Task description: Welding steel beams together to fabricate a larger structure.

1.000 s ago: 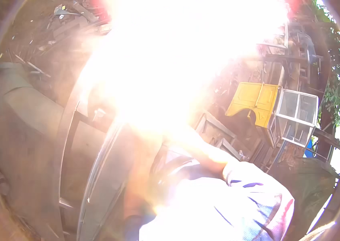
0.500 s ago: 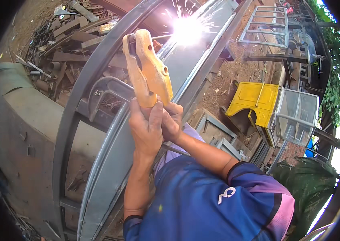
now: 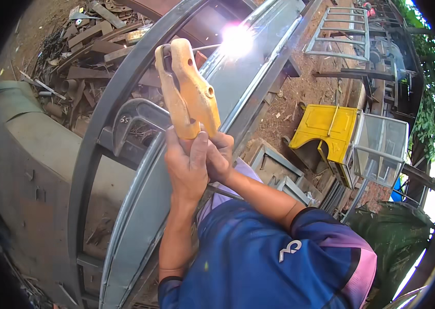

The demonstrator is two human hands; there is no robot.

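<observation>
Both my left hand (image 3: pixel 185 167) and my right hand (image 3: pixel 221 158) are closed around the handle of a worn yellow-orange welding electrode holder (image 3: pixel 197 95), which points up and away from me. From behind its jaws a thin welding rod (image 3: pixel 207 47) runs right to a glaring white welding arc (image 3: pixel 237 41). The arc burns on a long grey metal panel (image 3: pixel 227 77) that slants from lower left to upper right. Glare hides the rod's tip and the weld. Left of my hands, a dark C-shaped clamp (image 3: pixel 129 113) sits against the panel's edge and a curved dark steel frame (image 3: pixel 105 110).
Scrap metal (image 3: pixel 91 51) is heaped at the far left, beyond a large grey-brown curved sheet (image 3: pixel 47 139). At right stand a yellow metal panel (image 3: pixel 325 129), a glass-sided frame (image 3: pixel 382 144) and a pale ladder-like frame (image 3: pixel 340 36). Metal bars lie on the ground near them.
The arc's glow has shrunk and far fewer sparks fly. The electrode holder has shifted very slightly left, with both hands still around it.
</observation>
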